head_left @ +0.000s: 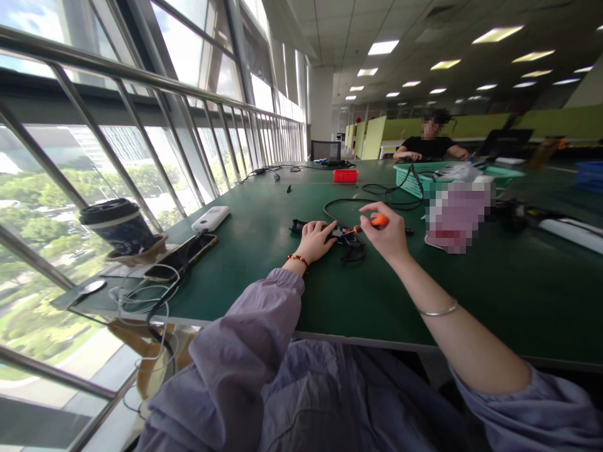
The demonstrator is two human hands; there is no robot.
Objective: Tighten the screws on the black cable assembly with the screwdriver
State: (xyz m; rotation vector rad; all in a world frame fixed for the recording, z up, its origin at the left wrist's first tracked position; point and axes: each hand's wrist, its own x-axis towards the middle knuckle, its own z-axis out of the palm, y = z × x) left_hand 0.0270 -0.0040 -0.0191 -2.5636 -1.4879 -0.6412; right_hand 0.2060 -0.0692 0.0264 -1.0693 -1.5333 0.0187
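Note:
My right hand (pixel 385 237) grips an orange-handled screwdriver (pixel 379 220), its shaft pointing left and down at a small black device (pixel 340 235) on the green table. With fingers curled over it, my left hand (pixel 316 242) holds the device against the tabletop. A black end (pixel 296 226) of what looks like the same device sticks out left of my fingers. Its opened part shows small inner pieces, too small to make out. A thin black cable (pixel 354 252) loops just below it, and a thicker black cable (pixel 335 201) curves behind.
A green basket (pixel 409 180) of cables and bags stands at the back right, near a blurred pink item (pixel 456 216). Behind it sits another person (pixel 429 145). A red box (pixel 345 176) lies farther back. Leftward are a coffee cup (pixel 117 229), a phone (pixel 164 267) and white cables (pixel 141 294).

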